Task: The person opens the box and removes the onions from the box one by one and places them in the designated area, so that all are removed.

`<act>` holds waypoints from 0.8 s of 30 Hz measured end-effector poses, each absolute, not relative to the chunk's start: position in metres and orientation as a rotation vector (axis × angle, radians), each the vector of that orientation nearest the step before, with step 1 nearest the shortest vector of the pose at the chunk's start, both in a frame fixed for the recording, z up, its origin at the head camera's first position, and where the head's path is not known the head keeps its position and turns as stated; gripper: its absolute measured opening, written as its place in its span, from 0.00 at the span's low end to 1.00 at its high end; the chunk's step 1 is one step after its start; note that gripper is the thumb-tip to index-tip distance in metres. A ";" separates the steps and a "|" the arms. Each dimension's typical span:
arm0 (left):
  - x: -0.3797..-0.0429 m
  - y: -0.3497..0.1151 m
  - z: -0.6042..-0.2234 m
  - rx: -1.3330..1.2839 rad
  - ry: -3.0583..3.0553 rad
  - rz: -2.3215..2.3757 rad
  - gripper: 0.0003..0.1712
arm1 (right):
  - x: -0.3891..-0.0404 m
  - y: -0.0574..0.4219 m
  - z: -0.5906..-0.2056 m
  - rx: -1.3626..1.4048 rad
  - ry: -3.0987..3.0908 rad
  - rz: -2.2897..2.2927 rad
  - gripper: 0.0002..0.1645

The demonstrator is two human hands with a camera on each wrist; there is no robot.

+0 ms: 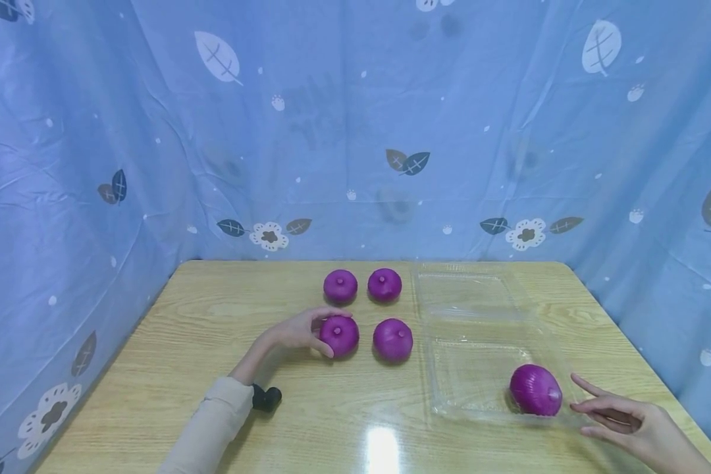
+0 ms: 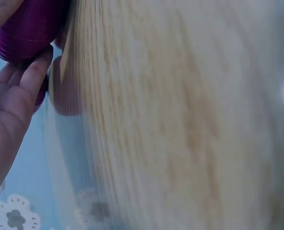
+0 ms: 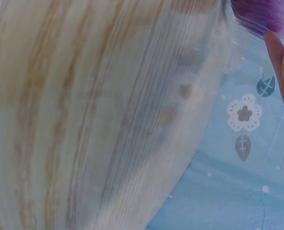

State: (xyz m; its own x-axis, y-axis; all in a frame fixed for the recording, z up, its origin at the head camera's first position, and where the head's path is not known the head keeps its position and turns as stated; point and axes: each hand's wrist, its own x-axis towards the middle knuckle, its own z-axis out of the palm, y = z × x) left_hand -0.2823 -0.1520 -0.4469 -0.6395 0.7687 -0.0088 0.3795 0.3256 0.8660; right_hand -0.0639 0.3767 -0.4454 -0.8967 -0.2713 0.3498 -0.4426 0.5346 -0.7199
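My left hand (image 1: 301,331) grips a red onion (image 1: 340,336) on the table, thumb on the near side and fingers round the far side. The left wrist view shows this purple onion (image 2: 29,31) between thumb and fingers. In the clear plastic container (image 1: 468,378), another red onion (image 1: 536,390) lies on its side in the near right corner. Just right of that corner is my right hand (image 1: 631,421), its fingers loosely bent and holding nothing. Whether its fingertips touch the container's rim, I cannot tell.
One red onion (image 1: 393,340) sits right of the gripped one, with two more, a left onion (image 1: 340,286) and a right onion (image 1: 384,285), behind. The container's clear lid (image 1: 468,289) lies unfolded at the back. A blue patterned curtain (image 1: 343,131) surrounds the wooden table (image 1: 213,289).
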 end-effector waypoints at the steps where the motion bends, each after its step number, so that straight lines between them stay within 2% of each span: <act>1: -0.282 -0.151 -0.447 1.022 2.176 1.247 0.45 | -0.063 0.377 -0.445 0.607 -2.574 1.287 0.18; 24: -0.276 -0.144 -0.440 1.035 2.275 1.146 0.45 | -0.064 0.377 -0.448 0.637 -2.530 1.244 0.20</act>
State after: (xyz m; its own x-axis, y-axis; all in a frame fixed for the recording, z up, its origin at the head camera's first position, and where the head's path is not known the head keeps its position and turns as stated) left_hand -0.2765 -0.1438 -0.4400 -0.6514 0.7586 -0.0143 0.4399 0.3930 0.8075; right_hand -0.0644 0.3767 -0.4475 -0.8731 -0.2730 0.4040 -0.4866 0.5397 -0.6870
